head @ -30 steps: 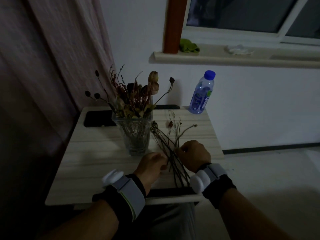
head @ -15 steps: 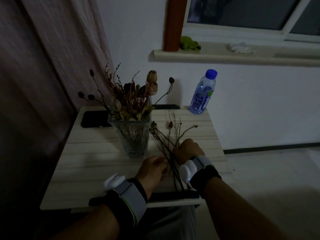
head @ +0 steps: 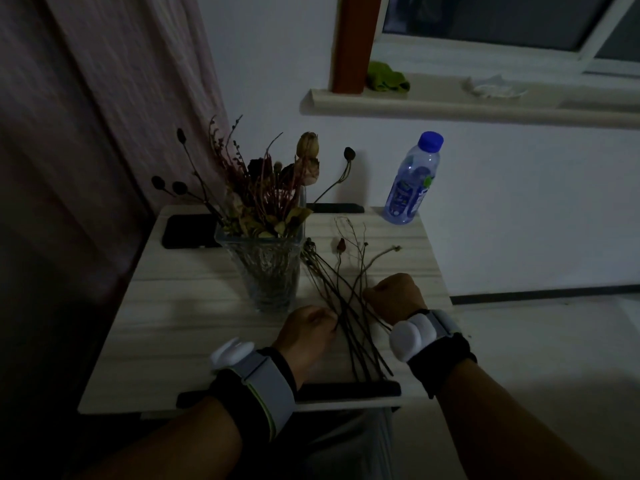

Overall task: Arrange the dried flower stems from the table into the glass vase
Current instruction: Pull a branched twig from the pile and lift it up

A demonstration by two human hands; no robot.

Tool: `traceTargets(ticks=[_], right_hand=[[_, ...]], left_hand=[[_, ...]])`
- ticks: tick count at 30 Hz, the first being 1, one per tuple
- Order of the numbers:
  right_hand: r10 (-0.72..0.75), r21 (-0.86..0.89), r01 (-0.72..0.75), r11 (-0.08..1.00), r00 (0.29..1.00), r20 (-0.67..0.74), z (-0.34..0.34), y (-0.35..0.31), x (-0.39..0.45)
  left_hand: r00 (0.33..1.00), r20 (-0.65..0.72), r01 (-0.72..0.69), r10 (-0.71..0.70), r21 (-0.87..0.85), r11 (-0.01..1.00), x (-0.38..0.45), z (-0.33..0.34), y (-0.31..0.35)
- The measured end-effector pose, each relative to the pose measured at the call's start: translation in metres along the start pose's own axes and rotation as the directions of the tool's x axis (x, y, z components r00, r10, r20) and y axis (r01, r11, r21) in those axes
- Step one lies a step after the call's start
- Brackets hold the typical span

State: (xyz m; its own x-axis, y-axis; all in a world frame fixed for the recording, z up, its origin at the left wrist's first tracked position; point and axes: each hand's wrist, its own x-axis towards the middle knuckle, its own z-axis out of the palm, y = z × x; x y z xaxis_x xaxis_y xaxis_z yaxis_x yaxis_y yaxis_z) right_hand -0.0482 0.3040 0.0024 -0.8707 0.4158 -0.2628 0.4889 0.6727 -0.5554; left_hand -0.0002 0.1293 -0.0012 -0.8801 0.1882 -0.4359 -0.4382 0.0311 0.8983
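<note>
A square glass vase [head: 268, 268] stands mid-table, holding several dried flowers and seed heads. Just right of it, a loose bundle of thin dried stems [head: 346, 306] lies fanned across the tabletop, heads pointing away from me. My left hand [head: 306, 330] has its fingers curled at the left side of the bundle and pinches stems near their middle. On the right side, my right hand [head: 394, 297] is curled around other stems of the bundle. Both wrists wear black-and-grey bands.
The small pale wooden table [head: 173, 323] has a black phone [head: 188, 232] at its back left and a blue-capped water bottle [head: 412, 185] at its back right. A dark strip [head: 346, 389] runs along the near edge. A curtain hangs left; a window sill lies beyond.
My right hand has shifted slightly farther along the stems. The left hand stays on the bundle. The vase has not moved.
</note>
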Motion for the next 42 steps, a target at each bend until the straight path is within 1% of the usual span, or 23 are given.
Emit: traceTargets(ticks=[3,9,13,16,20,22,23,26,29,33,37,42], right_hand=[[-0.023,-0.034,0.024,0.999,0.999,0.028,-0.010,0.011,0.001],[0.000,-0.127,0.004,0.992,1.000,0.031,-0.010,0.018,0.000],[-0.010,-0.105,0.016,0.994,0.999,0.053,-0.006,0.015,0.002],[-0.018,-0.026,0.019,0.999,0.999,0.037,-0.007,0.014,0.001],[-0.071,0.186,0.074,0.980,0.997,-0.023,-0.023,0.013,-0.005],[-0.093,0.346,0.103,0.933,0.995,-0.045,-0.034,0.009,-0.013],[-0.103,0.413,0.106,0.904,0.994,-0.031,-0.036,0.006,-0.019],[-0.161,0.532,0.120,0.838,0.986,0.031,-0.042,-0.007,-0.038],[-0.251,0.577,0.161,0.801,0.965,0.078,-0.047,-0.021,-0.056],[-0.320,0.631,0.195,0.751,0.943,0.089,-0.053,-0.031,-0.074],[-0.384,0.624,0.279,0.730,0.922,0.038,-0.061,-0.040,-0.081],[-0.476,0.603,0.429,0.673,0.875,-0.091,-0.085,-0.068,-0.094]], left_hand=[[1.000,-0.017,-0.001,0.001,0.005,1.000,0.001,0.001,0.002],[1.000,-0.012,0.016,-0.016,0.004,1.000,0.002,0.001,0.004],[0.999,-0.020,0.026,-0.026,0.019,0.999,0.000,0.001,0.004],[0.999,-0.024,0.021,-0.021,0.021,1.000,-0.001,-0.001,0.006],[1.000,-0.027,-0.001,0.001,-0.018,1.000,-0.001,0.001,0.012],[1.000,-0.016,-0.026,0.026,-0.027,0.999,-0.003,0.004,0.017],[0.999,-0.006,-0.034,0.034,-0.032,0.999,-0.006,0.006,0.018],[0.994,0.060,-0.085,0.089,-0.079,0.993,-0.018,0.015,0.028],[0.986,0.138,-0.084,0.099,-0.108,0.991,-0.029,0.020,0.037],[0.987,0.140,-0.064,0.082,-0.131,0.989,-0.039,0.016,0.041],[0.985,0.127,-0.101,0.119,-0.141,0.985,-0.049,0.009,0.050],[0.972,0.127,-0.180,0.197,-0.135,0.974,-0.061,-0.005,0.063]])
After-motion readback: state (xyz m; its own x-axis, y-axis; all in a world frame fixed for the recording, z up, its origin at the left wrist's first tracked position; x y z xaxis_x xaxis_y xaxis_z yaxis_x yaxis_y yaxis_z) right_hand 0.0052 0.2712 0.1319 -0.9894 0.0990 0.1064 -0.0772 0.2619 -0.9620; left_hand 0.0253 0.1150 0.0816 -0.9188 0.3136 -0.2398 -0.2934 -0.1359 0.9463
